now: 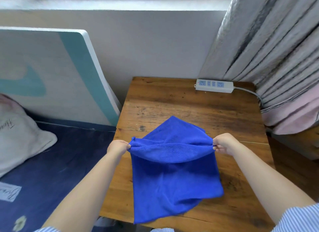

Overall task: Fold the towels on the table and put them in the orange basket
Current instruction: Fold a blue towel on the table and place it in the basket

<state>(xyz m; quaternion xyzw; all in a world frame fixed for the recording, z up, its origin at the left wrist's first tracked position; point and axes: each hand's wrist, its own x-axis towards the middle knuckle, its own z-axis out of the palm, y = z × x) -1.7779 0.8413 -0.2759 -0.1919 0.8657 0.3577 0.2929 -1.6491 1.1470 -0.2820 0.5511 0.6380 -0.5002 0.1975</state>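
We see a brown, worn wooden table (pixel 181 100) set against a pale wall, with a white power strip with blue sockets (pixel 214 85) lying at its far right corner, its grey cable running off toward the grey pleated curtain (pixel 272 47) that hangs beside the table. Left of the table is a bed with a dark blue sheet (pixel 65 155), a pale pink and white pillow (pixel 19 131) bearing dark script too blurred for us to read, and a white and teal headboard panel (pixel 51 71) leaning on the wall. A white label (pixel 9 193) on the sheet carries cursive writing we cannot make out.

The bright blue microfibre towel (pixel 172 176) lies on the near half of the table, its near edge hanging just over the table's front. Our left hand (pixel 119 148) pinches the towel's left end of a raised fold, and our right hand (pixel 224 143) pinches the right end, each grip pressed together on the cloth, holding the fold taut between them above the table. Striped blue and white sleeves (pixel 296 219) show at the bottom.
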